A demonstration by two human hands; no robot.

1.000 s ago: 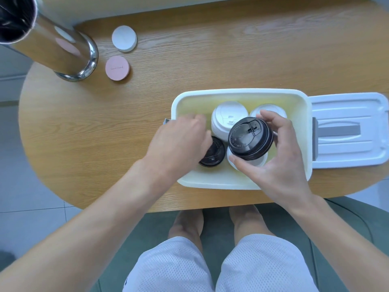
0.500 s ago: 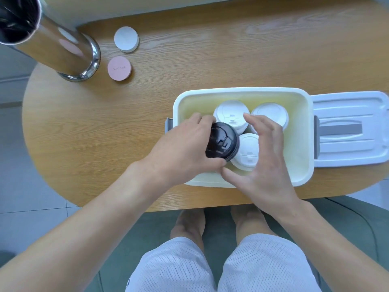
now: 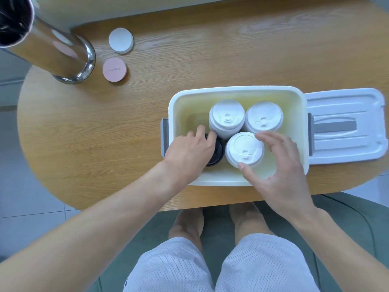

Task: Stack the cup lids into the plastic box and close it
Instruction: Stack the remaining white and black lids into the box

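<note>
Head view: we look down on a wooden table (image 3: 147, 123) where our plastic box (image 3: 235, 92) stands open, its white lid (image 3: 345, 127) lying flat just beside its right wall. Three stacks of white cup lids stand inside: one at the back left (image 3: 227, 117), one at the back right (image 3: 264, 116), one at the front (image 3: 244, 149). Our left hand (image 3: 189, 150) lies palm down over a black stack (image 3: 216, 152) in the front left corner, fingers curled on its top; whether it grips or merely presses, we cannot tell. Our right hand (image 3: 277, 163) is spread wide around the front white stack, thumb at its near rim, fingers at its far side, not clearly closed on it. A steel tumbler (image 3: 59, 57), a white disc (image 3: 121, 40) and a pink disc (image 3: 114, 69) sit well apart at the table's far left.

We judge the step in hand to be seating the black stack and squaring the four columns. To do it well, we press straight down on the black lids so that they nest fully, and steady the front white stack so that it does not tip against its neighbours. The back left stack looks tallest; we would check that none stands proud of the rim before we bring the lid over. A grey latch (image 3: 163, 135) shows at the box's left end.
</note>
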